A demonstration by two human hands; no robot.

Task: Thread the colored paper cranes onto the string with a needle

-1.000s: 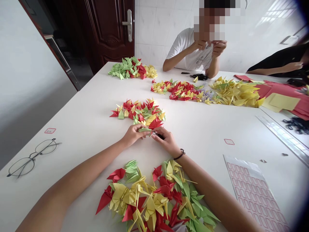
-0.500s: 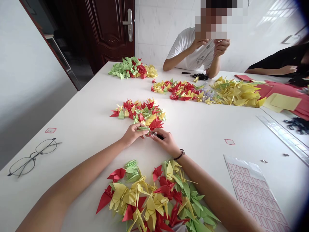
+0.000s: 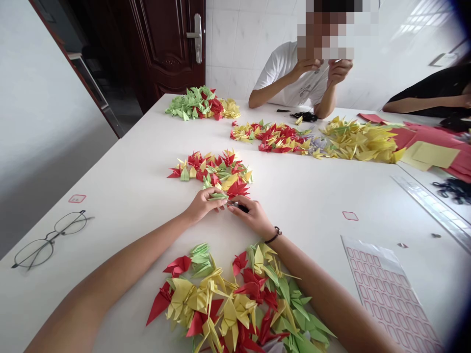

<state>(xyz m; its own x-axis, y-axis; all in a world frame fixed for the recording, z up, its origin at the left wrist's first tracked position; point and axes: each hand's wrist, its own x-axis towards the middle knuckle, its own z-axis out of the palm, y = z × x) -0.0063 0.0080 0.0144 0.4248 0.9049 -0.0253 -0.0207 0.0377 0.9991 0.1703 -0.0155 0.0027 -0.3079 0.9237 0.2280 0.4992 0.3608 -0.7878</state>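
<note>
Pinched in my left hand (image 3: 202, 205) is a green folded-paper crane (image 3: 218, 196), partly covered by the fingers. My right hand (image 3: 255, 216) grips a small tool with a dark handle (image 3: 243, 208) and a shiny tip; its kind does not show clearly. The tip meets the crane's end between both hands. Just beyond my fingers lies a pile of red, yellow and green paper cranes (image 3: 206, 166). A larger pile of cranes (image 3: 228, 314) spreads between my forearms.
Eyeglasses (image 3: 51, 239) lie at left. A label sheet (image 3: 390, 289) and a clear ruler (image 3: 430, 208) are at right. More cranes (image 3: 356, 139) line the far side. A person in a white shirt (image 3: 283, 63) sits opposite; a dark-sleeved person (image 3: 434, 90) is at far right.
My hands stay nearly in place, with only a slight shift of the fingers at the crane. The opposite person's hands moved a little; the dark-sleeved arm shifted right.
</note>
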